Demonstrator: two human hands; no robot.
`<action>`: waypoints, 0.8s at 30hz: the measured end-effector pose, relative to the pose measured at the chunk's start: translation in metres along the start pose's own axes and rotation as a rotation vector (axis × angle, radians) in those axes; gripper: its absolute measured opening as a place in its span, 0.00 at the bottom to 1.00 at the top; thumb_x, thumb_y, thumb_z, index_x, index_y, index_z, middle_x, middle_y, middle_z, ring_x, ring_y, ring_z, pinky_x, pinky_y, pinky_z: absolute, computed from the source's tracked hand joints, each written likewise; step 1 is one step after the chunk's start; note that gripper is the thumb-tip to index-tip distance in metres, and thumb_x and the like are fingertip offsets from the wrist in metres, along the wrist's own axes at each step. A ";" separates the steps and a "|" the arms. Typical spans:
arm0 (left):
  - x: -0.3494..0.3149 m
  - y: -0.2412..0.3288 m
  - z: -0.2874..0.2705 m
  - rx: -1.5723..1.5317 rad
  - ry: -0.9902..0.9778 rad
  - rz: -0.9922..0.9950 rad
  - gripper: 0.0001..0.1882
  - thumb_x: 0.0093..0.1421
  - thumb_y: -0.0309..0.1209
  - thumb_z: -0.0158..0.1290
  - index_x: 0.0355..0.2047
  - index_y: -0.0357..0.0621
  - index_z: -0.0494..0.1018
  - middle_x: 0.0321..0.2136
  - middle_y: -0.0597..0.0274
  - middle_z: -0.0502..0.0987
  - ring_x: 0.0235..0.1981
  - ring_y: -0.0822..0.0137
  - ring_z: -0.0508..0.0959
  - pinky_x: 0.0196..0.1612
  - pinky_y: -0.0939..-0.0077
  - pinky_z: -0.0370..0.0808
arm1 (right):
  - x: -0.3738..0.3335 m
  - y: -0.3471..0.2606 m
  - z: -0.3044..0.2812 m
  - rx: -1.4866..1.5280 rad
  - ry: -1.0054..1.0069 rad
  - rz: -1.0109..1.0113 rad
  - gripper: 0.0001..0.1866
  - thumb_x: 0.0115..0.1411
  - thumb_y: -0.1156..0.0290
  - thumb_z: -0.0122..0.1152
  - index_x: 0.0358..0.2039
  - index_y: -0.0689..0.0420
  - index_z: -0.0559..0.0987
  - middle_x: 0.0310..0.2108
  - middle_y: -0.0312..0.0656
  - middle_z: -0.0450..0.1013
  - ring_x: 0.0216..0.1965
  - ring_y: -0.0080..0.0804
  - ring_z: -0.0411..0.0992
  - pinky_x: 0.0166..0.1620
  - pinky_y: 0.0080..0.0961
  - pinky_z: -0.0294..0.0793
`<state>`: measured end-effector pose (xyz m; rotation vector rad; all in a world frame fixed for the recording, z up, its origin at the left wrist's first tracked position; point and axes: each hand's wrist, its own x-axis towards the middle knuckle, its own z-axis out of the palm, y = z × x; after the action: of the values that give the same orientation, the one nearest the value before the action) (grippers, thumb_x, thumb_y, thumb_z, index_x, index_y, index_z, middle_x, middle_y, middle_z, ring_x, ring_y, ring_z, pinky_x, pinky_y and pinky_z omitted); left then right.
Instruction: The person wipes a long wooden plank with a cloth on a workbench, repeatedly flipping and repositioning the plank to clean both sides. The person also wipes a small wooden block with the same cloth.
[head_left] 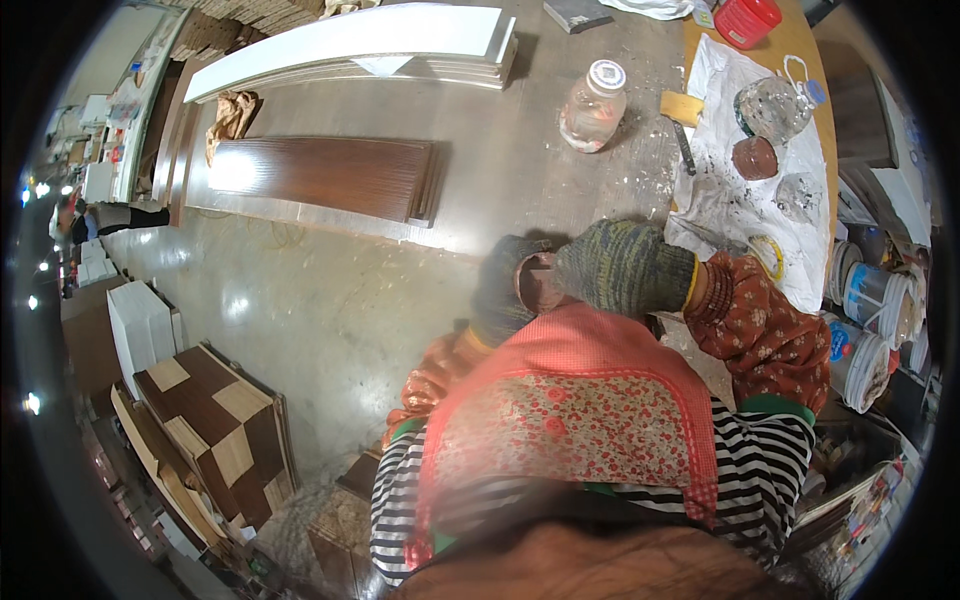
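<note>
Knit-gloved: 2 hands, left hand (505,290) and right hand (625,265), both wrapped around 1 brown cup (540,283).

Small brown round object (540,283), partly hidden, held between two gloved hands, chest-high.

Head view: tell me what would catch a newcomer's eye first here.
Just right of centre, the gloved right hand and left hand meet around a small brownish container. Beyond them, dark brown boards lie on the floor with a stack of white boards behind. At upper right, a stained white cloth holds a clear plastic jar beside it and other containers.
</note>
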<state>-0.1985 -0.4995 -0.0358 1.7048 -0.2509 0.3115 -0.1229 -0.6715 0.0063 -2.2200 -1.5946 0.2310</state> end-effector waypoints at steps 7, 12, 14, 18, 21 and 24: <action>-0.019 -0.026 0.000 -0.174 -0.044 -0.157 0.31 0.46 0.23 0.67 0.49 0.34 0.66 0.44 0.47 0.74 0.41 0.63 0.77 0.42 0.74 0.76 | 0.004 -0.001 -0.018 -0.012 -0.051 -0.025 0.08 0.50 0.66 0.55 0.24 0.55 0.78 0.15 0.45 0.71 0.17 0.41 0.73 0.16 0.37 0.68; -0.034 -0.031 0.006 0.009 0.154 0.000 0.39 0.44 0.27 0.69 0.55 0.35 0.61 0.48 0.50 0.72 0.44 0.64 0.76 0.45 0.74 0.76 | 0.009 -0.011 -0.037 -0.181 -0.126 -0.060 0.09 0.53 0.64 0.54 0.30 0.53 0.78 0.23 0.42 0.73 0.23 0.39 0.74 0.24 0.34 0.70; -0.034 -0.030 0.007 0.034 0.190 0.064 0.41 0.44 0.28 0.70 0.56 0.35 0.60 0.49 0.51 0.72 0.46 0.64 0.76 0.47 0.73 0.75 | 0.009 -0.011 -0.036 -0.195 -0.471 0.143 0.14 0.59 0.62 0.50 0.42 0.51 0.78 0.37 0.41 0.76 0.34 0.37 0.76 0.39 0.32 0.74; -0.026 -0.032 -0.001 -0.027 -0.017 -0.060 0.43 0.42 0.28 0.71 0.56 0.37 0.60 0.50 0.50 0.71 0.47 0.63 0.75 0.49 0.71 0.75 | 0.009 -0.010 -0.016 0.132 -0.238 0.125 0.14 0.59 0.63 0.49 0.42 0.52 0.78 0.38 0.41 0.75 0.38 0.34 0.73 0.43 0.32 0.72; -0.023 -0.035 -0.005 -0.177 -0.047 0.031 0.41 0.43 0.26 0.70 0.56 0.37 0.61 0.50 0.49 0.71 0.48 0.62 0.75 0.49 0.69 0.74 | 0.009 -0.013 -0.004 0.277 0.081 0.061 0.14 0.58 0.64 0.49 0.39 0.56 0.78 0.33 0.44 0.75 0.34 0.36 0.73 0.39 0.37 0.72; -0.023 -0.035 -0.004 -0.157 -0.079 -0.014 0.37 0.45 0.22 0.66 0.55 0.38 0.61 0.47 0.50 0.71 0.46 0.62 0.74 0.48 0.68 0.74 | 0.012 -0.025 -0.004 -0.369 0.245 -0.098 0.14 0.57 0.66 0.49 0.35 0.60 0.79 0.23 0.49 0.75 0.21 0.44 0.74 0.27 0.47 0.74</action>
<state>-0.2082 -0.4906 -0.0755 1.5651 -0.3132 0.2086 -0.1394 -0.6548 0.0215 -2.3115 -1.7084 -0.3791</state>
